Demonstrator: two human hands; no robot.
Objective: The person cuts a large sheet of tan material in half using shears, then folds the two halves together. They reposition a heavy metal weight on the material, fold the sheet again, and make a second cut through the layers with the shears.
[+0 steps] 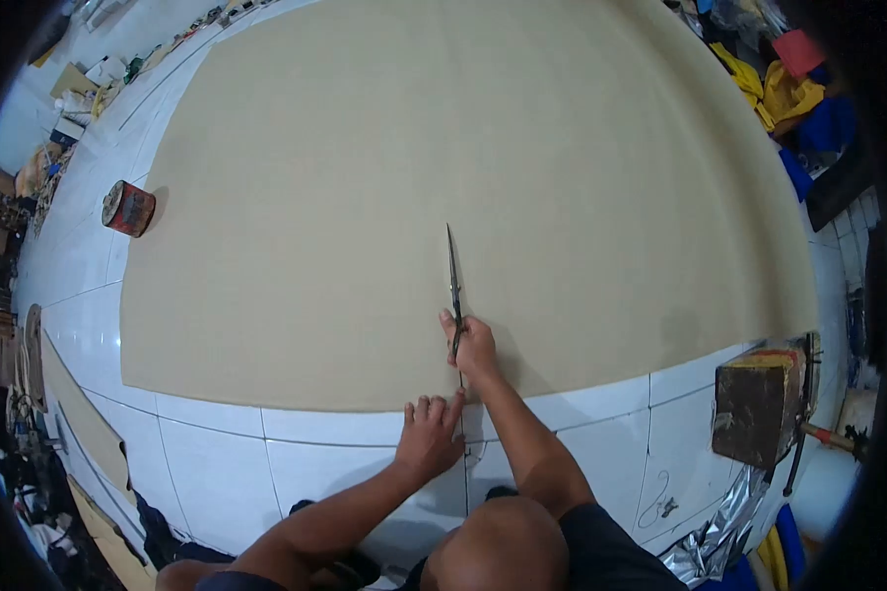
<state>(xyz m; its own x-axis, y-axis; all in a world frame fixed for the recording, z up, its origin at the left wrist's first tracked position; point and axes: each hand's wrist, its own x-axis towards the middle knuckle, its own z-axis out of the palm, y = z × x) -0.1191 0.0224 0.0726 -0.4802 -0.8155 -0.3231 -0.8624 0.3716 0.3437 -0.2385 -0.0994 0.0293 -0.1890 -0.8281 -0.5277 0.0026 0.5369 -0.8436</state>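
Note:
A big tan sheet [463, 167] lies flat on the white tiled floor [217, 453]. My right hand [473, 347] grips a long pair of scissors [453, 276] whose blades point away from me, lying on the sheet just in from its near edge. A short cut runs from that edge up to the scissors. My left hand [429, 433] rests palm down on the tiles at the sheet's near edge, fingers spread, just left of the cut. My bent knee shows at the bottom of the view.
A red round tin [128, 208] sits at the sheet's left edge. A wooden block [764, 399] with a hammer-like tool [828, 436] stands at the right. Yellow, red and blue cloth [788, 94] is piled at the far right. Clutter lines the left wall.

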